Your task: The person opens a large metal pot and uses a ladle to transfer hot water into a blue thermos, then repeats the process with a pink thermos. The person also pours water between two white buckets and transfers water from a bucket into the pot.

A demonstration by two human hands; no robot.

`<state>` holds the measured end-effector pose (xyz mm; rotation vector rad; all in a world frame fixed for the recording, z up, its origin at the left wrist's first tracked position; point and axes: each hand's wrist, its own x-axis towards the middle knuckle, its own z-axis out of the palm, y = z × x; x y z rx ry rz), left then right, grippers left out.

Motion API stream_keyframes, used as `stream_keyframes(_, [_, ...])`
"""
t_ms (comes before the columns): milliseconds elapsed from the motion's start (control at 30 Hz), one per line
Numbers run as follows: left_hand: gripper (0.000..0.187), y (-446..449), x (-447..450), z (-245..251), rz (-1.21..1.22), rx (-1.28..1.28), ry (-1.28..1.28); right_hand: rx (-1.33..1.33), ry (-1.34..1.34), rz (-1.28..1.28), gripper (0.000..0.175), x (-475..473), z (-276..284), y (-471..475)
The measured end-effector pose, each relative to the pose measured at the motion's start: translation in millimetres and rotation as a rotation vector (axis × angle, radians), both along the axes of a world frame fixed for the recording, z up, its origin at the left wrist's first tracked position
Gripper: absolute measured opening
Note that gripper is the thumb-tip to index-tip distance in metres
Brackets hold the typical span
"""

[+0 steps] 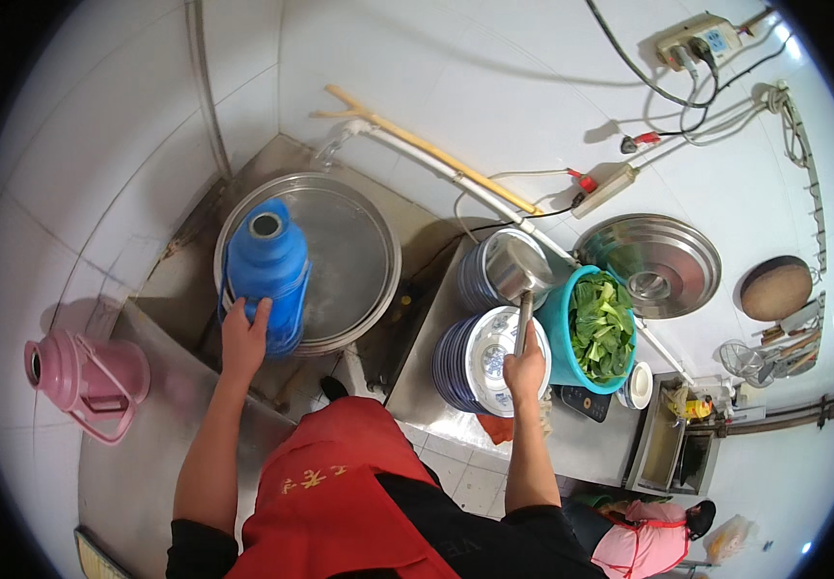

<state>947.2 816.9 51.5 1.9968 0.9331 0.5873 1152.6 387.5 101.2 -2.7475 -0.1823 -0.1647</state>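
My left hand (247, 333) grips the handle of a blue thermos flask (266, 264), its mouth uncovered. The flask is in front of the left rim of a large round metal pot (393, 268); whether they touch I cannot tell. Cloudy liquid or steam shows inside the pot. In my right hand (524, 370) is the long handle of a metal dipper (514, 269). Its cup is over a stack of bowls (469, 279), hiding part of them. Below the handle stands a stack of blue-patterned white plates (489, 336).
A turquoise tub (556, 318) of leafy greens (601, 329) stands right of the stacks, near a metal lid (648, 253). A pink thermos (95, 369) is on the left counter. Clear water appears at a white pipe (453, 174). Another person (648, 539) is at lower right.
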Motion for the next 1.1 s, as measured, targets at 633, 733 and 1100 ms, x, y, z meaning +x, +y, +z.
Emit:
stream_keyframes(633, [0.043,-30.3,-2.9,44.5,-0.062,-0.138,-0.113,-0.200,0.154,1.087,0.047,-100.5,-31.9,114.5])
stream_keyframes(733, [0.041,-34.1,-1.9,41.8,-0.052,-0.111,-0.175,-0.186,0.715,1.418,0.044,-198.1,-60.3,208.5])
stream_keyframes(1100, [0.038,-39.4,-9.4,35.8,-0.028,-0.129,-0.262,-0.285,0.274,2.474,0.051,-474.9,-134.1,350.5])
